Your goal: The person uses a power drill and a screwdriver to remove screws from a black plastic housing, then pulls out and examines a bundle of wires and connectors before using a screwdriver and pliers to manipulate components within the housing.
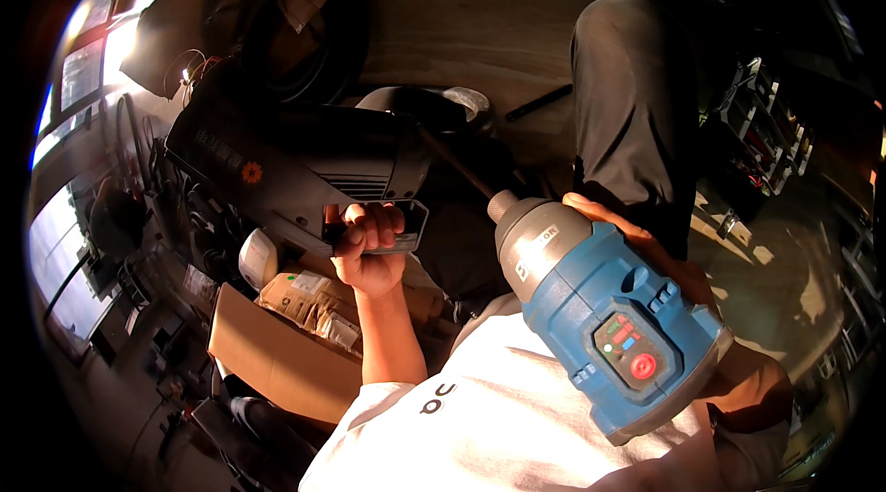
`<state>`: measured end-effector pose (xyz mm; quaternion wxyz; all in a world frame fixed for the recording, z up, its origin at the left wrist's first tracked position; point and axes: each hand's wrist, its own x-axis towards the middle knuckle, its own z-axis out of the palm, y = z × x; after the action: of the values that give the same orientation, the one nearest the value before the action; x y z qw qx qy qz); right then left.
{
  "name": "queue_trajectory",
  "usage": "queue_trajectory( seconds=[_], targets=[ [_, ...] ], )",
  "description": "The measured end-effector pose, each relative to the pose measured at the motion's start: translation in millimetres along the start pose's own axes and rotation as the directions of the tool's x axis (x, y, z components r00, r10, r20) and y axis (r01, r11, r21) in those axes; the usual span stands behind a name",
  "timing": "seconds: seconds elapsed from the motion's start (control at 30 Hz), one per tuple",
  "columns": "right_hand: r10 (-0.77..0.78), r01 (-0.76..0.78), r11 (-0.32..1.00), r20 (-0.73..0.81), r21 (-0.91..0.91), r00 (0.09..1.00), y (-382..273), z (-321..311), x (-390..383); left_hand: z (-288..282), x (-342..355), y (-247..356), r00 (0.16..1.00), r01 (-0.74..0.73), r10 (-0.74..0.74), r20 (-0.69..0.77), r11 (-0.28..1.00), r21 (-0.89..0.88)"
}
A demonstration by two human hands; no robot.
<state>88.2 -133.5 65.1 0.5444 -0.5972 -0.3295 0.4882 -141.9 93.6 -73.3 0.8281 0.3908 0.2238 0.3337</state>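
Note:
My right hand is closed round a blue and silver cordless impact driver, mostly hidden behind it. Its long dark bit reaches up-left to a dark machine body with vents and an orange emblem; the bit's tip is too dark to make out. My left hand has its fingers wrapped round the rectangular end of a black bracket at the lower edge of that body.
My bent leg rises right of the machine. An open toolbox lies at far right. An open cardboard box with wrapped parcels sits lower left. A black tyre-like ring and a dark rod lie on the floor beyond.

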Motion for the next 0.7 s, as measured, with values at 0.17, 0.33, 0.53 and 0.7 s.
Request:
queue_trajectory(
  seconds=[0.17,0.33,0.53,0.7],
  targets=[
    [0.015,-0.015,1.0,-0.007,0.024,1.0,14,-1,-6,10,0,1,0.999,0.01,-0.01,-0.051,1.0,0.017],
    [0.001,-0.001,1.0,-0.001,0.015,1.0,8,-7,-1,9,3,0,1.0,0.011,-0.011,-0.017,1.0,0.02],
    [0.002,-0.002,1.0,0.028,-0.02,1.0,-9,-9,1,11,6,-1,1.0,0.015,-0.015,0.004,0.999,0.035],
    [-0.008,0.01,0.999,0.045,-0.043,0.999,-13,-7,1,4,5,-2,1.0,0.017,-0.017,0.021,1.0,-0.002]
  ],
)
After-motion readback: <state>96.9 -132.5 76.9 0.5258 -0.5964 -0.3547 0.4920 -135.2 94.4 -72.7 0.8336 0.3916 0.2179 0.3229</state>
